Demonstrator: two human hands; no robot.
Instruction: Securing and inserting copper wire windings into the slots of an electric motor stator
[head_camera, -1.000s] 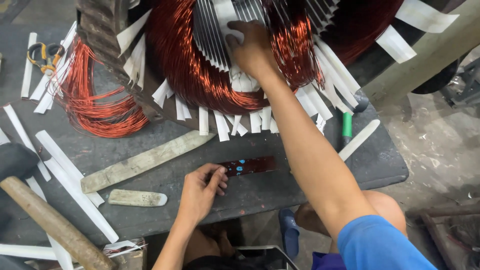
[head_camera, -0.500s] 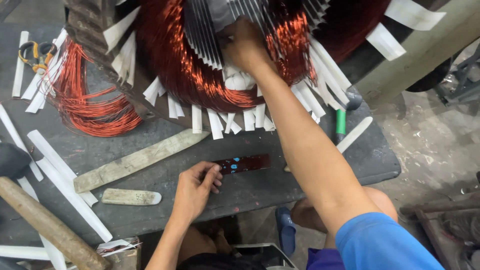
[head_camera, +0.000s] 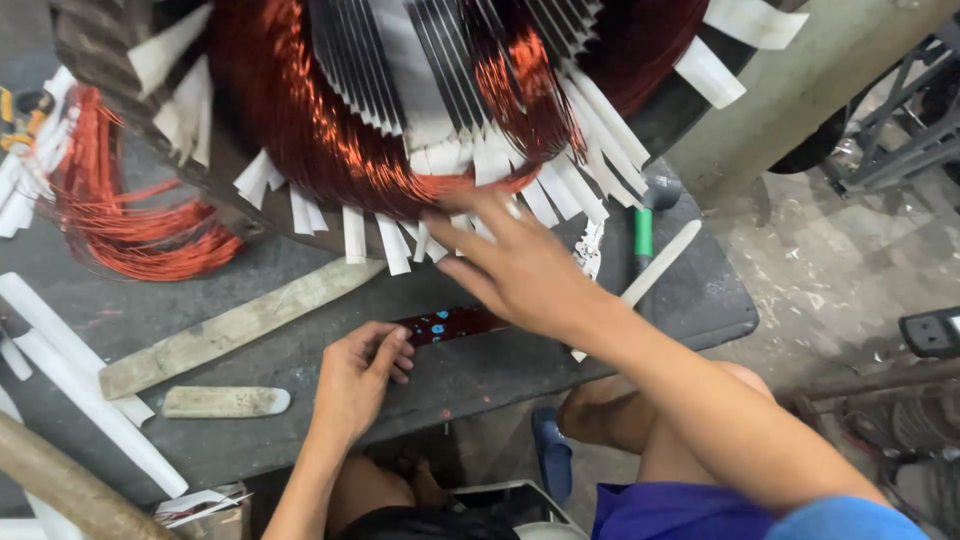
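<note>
A big motor stator (head_camera: 330, 130) with copper windings and white insulating paper strips fills the top of the view, standing on a grey table (head_camera: 500, 370). My right hand (head_camera: 520, 270) hovers just below its lower rim, fingers spread and holding nothing. It partly covers a dark red strip (head_camera: 450, 323) that lies flat on the table. My left hand (head_camera: 360, 380) rests on the table with curled fingers at the left end of that strip, thumb and fingertips on it.
A loose bundle of copper wire (head_camera: 130, 225) lies at the left. Two flat wooden sticks (head_camera: 230, 325) (head_camera: 225, 402), white paper strips (head_camera: 80, 420) and a thick wooden handle (head_camera: 60, 485) lie front left. A green-handled tool (head_camera: 643, 232) and a white stick (head_camera: 660, 265) sit right.
My right hand has come down out of the stator's bore to just under its lower rim, fingers now spread. The left hand stays at the strip's end.
</note>
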